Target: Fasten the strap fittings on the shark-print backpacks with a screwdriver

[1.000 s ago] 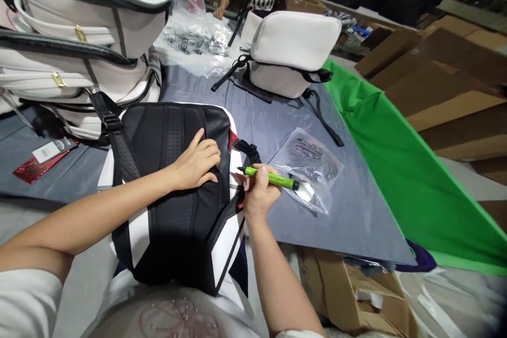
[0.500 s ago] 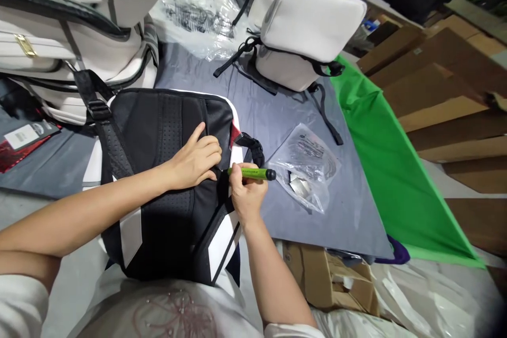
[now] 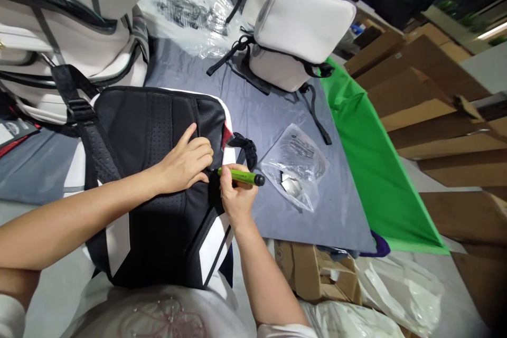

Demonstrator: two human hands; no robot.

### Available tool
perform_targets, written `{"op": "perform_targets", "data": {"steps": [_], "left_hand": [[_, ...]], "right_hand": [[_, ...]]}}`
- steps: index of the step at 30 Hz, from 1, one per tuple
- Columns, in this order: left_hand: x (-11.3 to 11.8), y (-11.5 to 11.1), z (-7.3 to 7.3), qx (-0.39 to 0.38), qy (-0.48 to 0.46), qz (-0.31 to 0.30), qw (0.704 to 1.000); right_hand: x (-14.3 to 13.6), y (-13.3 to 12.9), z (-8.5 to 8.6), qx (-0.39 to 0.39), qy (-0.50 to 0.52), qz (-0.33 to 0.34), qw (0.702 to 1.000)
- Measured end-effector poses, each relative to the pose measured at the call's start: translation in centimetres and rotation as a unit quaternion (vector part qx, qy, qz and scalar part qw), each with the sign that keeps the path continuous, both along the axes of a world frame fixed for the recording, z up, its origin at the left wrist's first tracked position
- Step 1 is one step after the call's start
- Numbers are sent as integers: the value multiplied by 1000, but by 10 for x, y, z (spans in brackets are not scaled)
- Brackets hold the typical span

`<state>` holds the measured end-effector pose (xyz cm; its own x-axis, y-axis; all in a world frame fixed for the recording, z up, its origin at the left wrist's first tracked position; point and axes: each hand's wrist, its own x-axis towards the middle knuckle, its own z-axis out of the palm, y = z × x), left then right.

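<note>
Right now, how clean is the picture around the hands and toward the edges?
Head view: left hand and right hand look fairly sharp, but the tip of the green marker can't be made out; head view: the lower black panel of the backpack loses detail in darkness; head view: glare on the clear bag; head view: cardboard boxes look soft and slanted.

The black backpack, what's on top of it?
The left hand and a black strap lie on the backpack; the right hand, at its side edge, holds a green marker. Whatever lies under the left palm is covered, and the marker's tip can't be made out.
</note>
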<state>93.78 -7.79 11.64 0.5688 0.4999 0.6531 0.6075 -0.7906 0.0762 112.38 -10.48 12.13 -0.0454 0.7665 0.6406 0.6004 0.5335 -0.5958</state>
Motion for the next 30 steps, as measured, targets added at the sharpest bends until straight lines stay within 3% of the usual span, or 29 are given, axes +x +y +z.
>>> {"op": "perform_targets", "data": {"steps": [13,23,27,30], "left_hand": [[1,1,1,4,8,6,1000],[5,2,-1,-2,18,21,1000],[3,4,9,18,70,38,997],[-1,9,23,18,137,34,990]], "right_hand": [[4,0,-3,-81,43,25,995],[9,0,-11,-70,23,24,997],[13,-1,-13,-43,-51,-1,998],[13,-7,-10,-3,-84,18,996]]}}
